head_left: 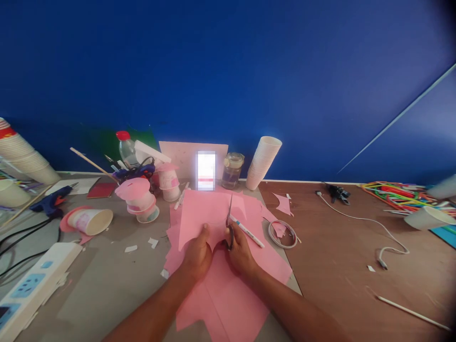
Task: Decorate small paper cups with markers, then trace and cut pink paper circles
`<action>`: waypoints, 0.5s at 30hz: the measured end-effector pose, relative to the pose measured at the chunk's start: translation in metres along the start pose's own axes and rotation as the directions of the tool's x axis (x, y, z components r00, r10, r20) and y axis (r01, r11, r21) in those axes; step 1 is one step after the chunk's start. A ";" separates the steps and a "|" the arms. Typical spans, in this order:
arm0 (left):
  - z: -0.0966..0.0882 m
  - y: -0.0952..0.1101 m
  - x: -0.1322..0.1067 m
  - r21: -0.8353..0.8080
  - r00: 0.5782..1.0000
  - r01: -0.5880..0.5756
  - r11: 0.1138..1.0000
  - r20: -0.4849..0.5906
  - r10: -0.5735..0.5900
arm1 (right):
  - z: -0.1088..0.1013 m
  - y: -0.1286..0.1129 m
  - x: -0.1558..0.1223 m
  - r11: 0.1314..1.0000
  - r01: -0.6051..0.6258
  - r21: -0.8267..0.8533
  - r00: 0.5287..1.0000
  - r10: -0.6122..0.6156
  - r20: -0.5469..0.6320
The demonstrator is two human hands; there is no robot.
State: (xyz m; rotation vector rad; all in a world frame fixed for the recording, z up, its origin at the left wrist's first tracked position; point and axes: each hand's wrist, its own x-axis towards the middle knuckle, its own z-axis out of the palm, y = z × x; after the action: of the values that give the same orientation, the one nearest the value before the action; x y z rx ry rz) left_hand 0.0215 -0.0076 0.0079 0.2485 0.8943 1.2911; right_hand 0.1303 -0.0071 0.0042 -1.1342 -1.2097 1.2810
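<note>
My left hand (198, 255) grips the near edge of a pink paper sheet (199, 211), its thumb lying on top. In my right hand (242, 254) is a pair of scissors (230, 221), blades pointing away from me and up against the sheet's right part. Whether the blades are parted I cannot tell. Under both hands lie more pink sheets (231, 304), with cut and ragged edges. A white marker pen (251, 233) with a blue band rests on the paper just right of the scissors.
Pink-trimmed paper cups (138, 204) stand left, with a tipped cup (94, 222), a blue glue gun (52, 199) and a power strip (32, 285). Behind are a lit phone (206, 171), a glass jar (232, 171) and stacked cups (263, 161). A tape roll (282, 234) and cable (356, 217) lie right.
</note>
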 end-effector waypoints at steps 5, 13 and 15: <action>-0.001 0.002 0.001 -0.002 0.999 0.018 1.000 0.037 -0.018 | -0.001 0.008 0.002 0.999 0.005 0.044 1.000 -0.006 0.025; -0.004 0.007 -0.001 0.222 0.992 -0.054 0.974 -0.096 0.077 | -0.003 0.004 0.003 1.000 -0.005 0.012 0.999 0.004 0.037; -0.004 0.010 -0.002 0.339 0.987 -0.049 0.939 -0.129 0.098 | -0.003 0.003 0.004 1.000 -0.005 0.009 0.999 0.005 0.040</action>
State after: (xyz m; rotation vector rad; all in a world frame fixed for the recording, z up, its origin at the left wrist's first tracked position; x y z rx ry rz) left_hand 0.0116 -0.0082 0.0120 0.4645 1.2404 1.2316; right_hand 0.1329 -0.0033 0.0009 -1.1105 -1.2305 1.3176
